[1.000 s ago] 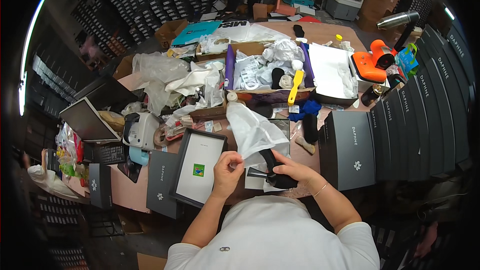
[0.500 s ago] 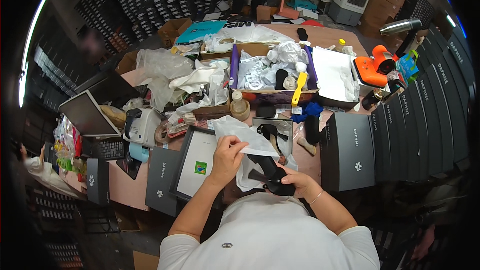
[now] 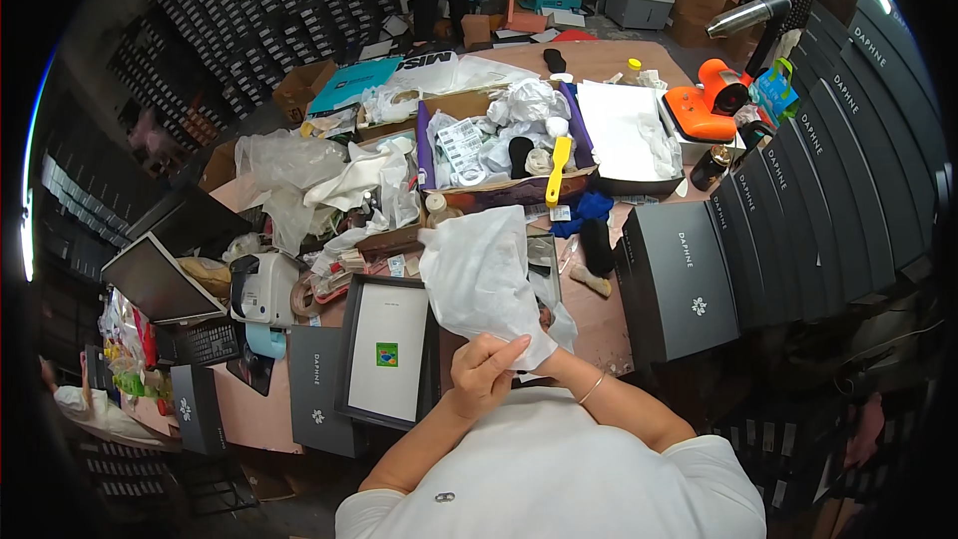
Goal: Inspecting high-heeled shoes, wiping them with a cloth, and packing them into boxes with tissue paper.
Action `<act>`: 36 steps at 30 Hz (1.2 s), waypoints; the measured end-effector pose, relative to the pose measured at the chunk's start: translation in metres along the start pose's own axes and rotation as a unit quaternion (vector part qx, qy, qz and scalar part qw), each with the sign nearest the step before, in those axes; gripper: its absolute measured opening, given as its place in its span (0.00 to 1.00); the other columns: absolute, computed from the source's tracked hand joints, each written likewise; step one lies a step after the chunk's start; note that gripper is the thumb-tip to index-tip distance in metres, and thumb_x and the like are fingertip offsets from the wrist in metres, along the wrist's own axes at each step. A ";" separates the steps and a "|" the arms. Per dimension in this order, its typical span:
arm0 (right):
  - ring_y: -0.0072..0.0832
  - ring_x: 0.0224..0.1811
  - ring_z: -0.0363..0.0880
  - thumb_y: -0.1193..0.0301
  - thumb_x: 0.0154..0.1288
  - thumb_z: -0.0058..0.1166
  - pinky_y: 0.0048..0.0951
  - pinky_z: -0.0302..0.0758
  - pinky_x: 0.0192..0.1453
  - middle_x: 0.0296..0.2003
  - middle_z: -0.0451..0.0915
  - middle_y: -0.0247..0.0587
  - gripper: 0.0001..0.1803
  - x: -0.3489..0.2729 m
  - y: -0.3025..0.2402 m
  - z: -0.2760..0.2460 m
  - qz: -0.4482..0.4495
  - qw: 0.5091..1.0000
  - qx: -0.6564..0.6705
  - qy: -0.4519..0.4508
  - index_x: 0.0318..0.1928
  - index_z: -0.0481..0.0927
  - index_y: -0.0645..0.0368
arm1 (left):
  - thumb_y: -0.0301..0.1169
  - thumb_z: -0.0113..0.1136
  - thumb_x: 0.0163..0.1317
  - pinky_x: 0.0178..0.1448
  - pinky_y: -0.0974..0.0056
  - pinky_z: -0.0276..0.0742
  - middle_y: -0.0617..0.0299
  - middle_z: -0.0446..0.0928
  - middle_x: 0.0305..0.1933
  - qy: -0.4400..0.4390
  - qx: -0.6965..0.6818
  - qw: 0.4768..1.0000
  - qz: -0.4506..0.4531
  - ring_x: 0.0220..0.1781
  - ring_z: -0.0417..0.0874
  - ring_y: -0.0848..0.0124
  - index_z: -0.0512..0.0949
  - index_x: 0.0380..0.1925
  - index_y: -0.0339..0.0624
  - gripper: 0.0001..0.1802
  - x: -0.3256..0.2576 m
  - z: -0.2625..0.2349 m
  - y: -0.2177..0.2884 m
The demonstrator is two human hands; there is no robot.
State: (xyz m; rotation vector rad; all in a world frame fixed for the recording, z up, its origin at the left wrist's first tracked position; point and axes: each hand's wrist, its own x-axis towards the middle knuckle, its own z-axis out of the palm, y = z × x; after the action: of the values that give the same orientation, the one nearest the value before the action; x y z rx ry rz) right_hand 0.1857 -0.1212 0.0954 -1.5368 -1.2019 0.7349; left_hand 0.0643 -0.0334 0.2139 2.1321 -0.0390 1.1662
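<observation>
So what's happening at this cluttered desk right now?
A person in a white shirt stands at a messy pinkish worktable, holding a crumpled sheet of white tissue paper up in front of the chest. The left hand grips the sheet's lower edge; the right hand is mostly hidden behind it, a thin bracelet at the wrist. Just left of the hands lies an open dark shallow box with a white insert, and tall dark boxes stand to the right.
</observation>
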 end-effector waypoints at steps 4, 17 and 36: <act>0.37 0.66 0.64 0.63 0.72 0.46 0.32 0.60 0.71 0.66 0.63 0.44 0.28 0.019 0.007 -0.025 0.139 0.734 0.661 -0.063 0.68 0.59 0.57 | 0.15 0.62 0.41 0.26 0.66 0.70 0.63 0.71 0.28 -0.083 -0.017 0.996 0.010 0.23 0.72 0.68 0.81 0.46 0.36 0.26 -0.018 -0.005 0.011; 0.33 0.47 0.78 0.69 0.61 0.57 0.37 0.75 0.51 0.48 0.77 0.42 0.24 0.045 -0.076 -0.023 -0.022 0.956 -0.283 0.069 0.58 0.71 0.59 | 0.28 0.65 0.51 0.45 0.63 0.76 0.54 0.75 0.45 -0.323 0.022 0.943 -0.071 0.45 0.79 0.60 0.72 0.56 0.35 0.29 -0.054 -0.022 0.021; 0.22 0.29 0.58 0.43 0.63 0.52 0.27 0.55 0.31 0.30 0.61 0.33 0.30 -0.028 -0.039 -0.009 0.126 0.867 0.408 0.256 0.40 0.65 0.59 | 0.30 0.71 0.52 0.63 0.61 0.68 0.55 0.71 0.57 -0.014 -0.180 0.858 -0.481 0.59 0.73 0.66 0.67 0.60 0.36 0.35 -0.036 0.003 -0.006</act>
State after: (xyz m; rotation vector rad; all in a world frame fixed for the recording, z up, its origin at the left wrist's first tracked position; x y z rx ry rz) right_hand 0.1719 -0.1509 0.1323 -1.0499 -0.2133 0.7929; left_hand 0.0470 -0.0407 0.1819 1.4846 0.6707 0.4613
